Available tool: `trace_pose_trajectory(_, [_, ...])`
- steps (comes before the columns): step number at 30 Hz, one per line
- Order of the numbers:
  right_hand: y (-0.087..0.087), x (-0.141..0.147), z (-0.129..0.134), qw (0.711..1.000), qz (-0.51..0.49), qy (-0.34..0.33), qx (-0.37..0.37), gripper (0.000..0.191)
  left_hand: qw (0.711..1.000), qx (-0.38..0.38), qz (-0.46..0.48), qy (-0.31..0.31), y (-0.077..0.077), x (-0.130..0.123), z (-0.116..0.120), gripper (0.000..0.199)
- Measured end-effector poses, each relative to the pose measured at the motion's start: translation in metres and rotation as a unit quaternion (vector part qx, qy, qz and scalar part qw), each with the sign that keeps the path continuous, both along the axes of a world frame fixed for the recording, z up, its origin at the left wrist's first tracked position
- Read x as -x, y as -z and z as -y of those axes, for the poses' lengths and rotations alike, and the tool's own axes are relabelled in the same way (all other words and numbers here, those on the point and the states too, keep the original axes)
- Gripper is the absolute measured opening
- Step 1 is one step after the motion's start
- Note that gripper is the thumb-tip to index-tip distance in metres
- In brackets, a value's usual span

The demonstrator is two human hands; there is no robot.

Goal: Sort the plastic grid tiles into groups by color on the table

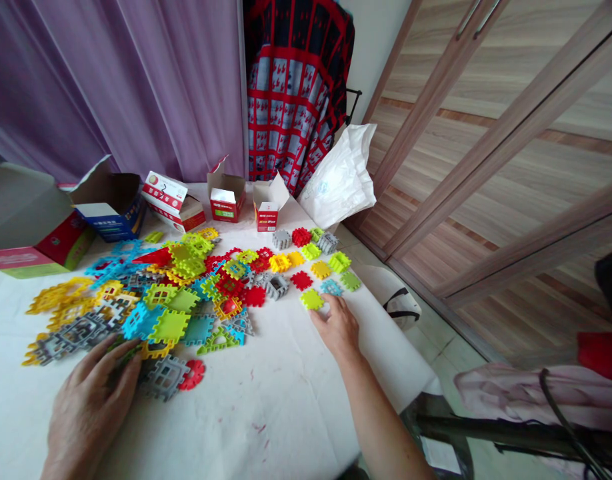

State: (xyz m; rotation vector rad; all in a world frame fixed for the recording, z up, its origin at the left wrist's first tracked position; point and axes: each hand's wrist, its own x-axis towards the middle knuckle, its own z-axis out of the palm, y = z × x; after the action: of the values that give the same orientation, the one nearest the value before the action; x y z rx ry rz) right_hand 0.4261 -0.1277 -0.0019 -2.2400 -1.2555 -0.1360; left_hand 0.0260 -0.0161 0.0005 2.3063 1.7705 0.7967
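At the near left edge of a mixed heap of toothed plastic building tiles point(171, 323), my left hand point(93, 393) has its fingers curled around a green tile point(120, 353), mostly hidden in their shade. My right hand point(340, 325) is at the table's right side, thumb and forefinger closed at the near corner of a lime-green square tile point(311, 299). A light-blue tile point(331, 287) lies just beyond its fingertips. Close to my left hand are a grey window-like tile point(167, 375) and a red round piece point(193, 375).
Behind the heap stand several open cartons, among them a blue box point(119, 223) and a small red box point(267, 219). Stacked grey tiles point(282, 239) and a red tile point(302, 280) sit at the right. A white bag point(341, 177) leans by the table's far right corner.
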Motion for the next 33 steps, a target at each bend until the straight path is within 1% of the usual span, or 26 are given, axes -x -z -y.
trace_pose_trajectory(3, [0.002, -0.003, 0.001, 0.999, -0.013, -0.005, -0.035, 0.031, 1.000, -0.003, 0.000, -0.013, 0.001, 0.000, 0.000, 0.052])
trace_pose_trajectory(6, [0.006, -0.010, 0.001, 0.994, -0.049, 0.003, -0.095, 0.023, 1.000, -0.013, 0.001, -0.016, 0.002, 0.000, 0.000, 0.051])
trace_pose_trajectory(9, [0.009, -0.019, 0.002, 0.987, -0.082, 0.020, -0.140, 0.026, 1.000, -0.008, -0.009, -0.009, 0.003, 0.001, 0.001, 0.050])
trace_pose_trajectory(13, [0.008, -0.020, 0.001, 0.980, -0.097, 0.031, -0.170, 0.027, 1.000, -0.006, -0.005, -0.022, 0.002, 0.000, 0.001, 0.050])
trace_pose_trajectory(16, [0.005, -0.014, 0.000, 0.978, -0.098, 0.016, -0.181, 0.026, 1.000, -0.008, -0.003, -0.016, 0.002, -0.001, 0.001, 0.053])
trace_pose_trajectory(20, [0.001, 0.000, -0.001, 0.976, -0.087, -0.036, -0.198, 0.023, 1.000, -0.009, -0.001, -0.010, 0.004, 0.000, 0.002, 0.053])
trace_pose_trajectory(25, [-0.007, 0.022, -0.007, 0.970, -0.060, -0.141, -0.188, 0.020, 1.000, -0.026, 0.007, -0.011, 0.010, 0.001, 0.003, 0.044])
trace_pose_trajectory(28, [-0.013, 0.038, -0.015, 0.961, -0.042, -0.198, -0.189, 0.019, 0.999, -0.038, 0.013, -0.010, 0.012, 0.000, 0.004, 0.044])
trace_pose_trajectory(31, [-0.020, 0.056, -0.025, 0.948, -0.029, -0.250, -0.194, 0.018, 0.999, -0.049, 0.024, -0.006, 0.011, -0.002, 0.006, 0.045])
trace_pose_trajectory(33, [-0.024, 0.069, -0.034, 0.943, -0.024, -0.276, -0.184, 0.017, 0.998, -0.052, 0.027, -0.005, 0.010, -0.004, 0.008, 0.044])
